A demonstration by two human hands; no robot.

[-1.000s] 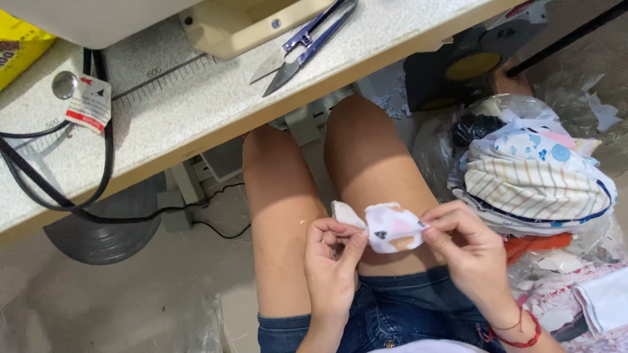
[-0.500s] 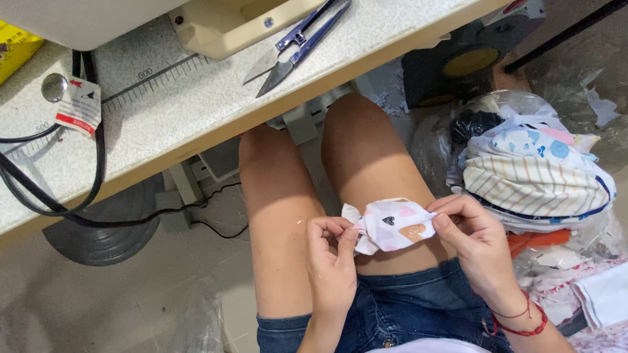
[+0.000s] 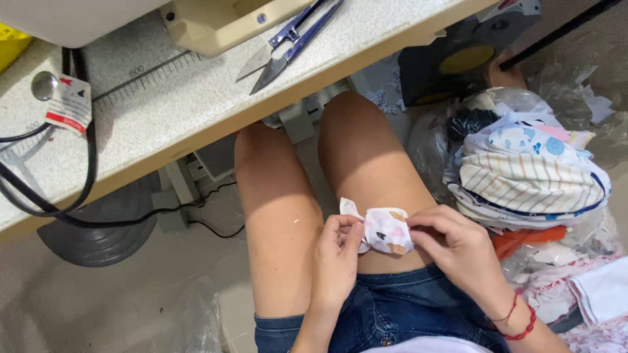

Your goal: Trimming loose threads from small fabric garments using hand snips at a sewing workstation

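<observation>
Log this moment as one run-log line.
left hand: pinching small printed fabric piece | right hand: pinching its other edge | place: over lap | thread snips: on table, untouched

The small fabric piece (image 3: 384, 229) is white with pink, orange-brown and dark patches. It is bunched into a rounded, puffed shape with a loose white corner sticking out at its upper left. It sits above the person's right thigh, pinched at both ends, crumpled rather than flat.
</observation>
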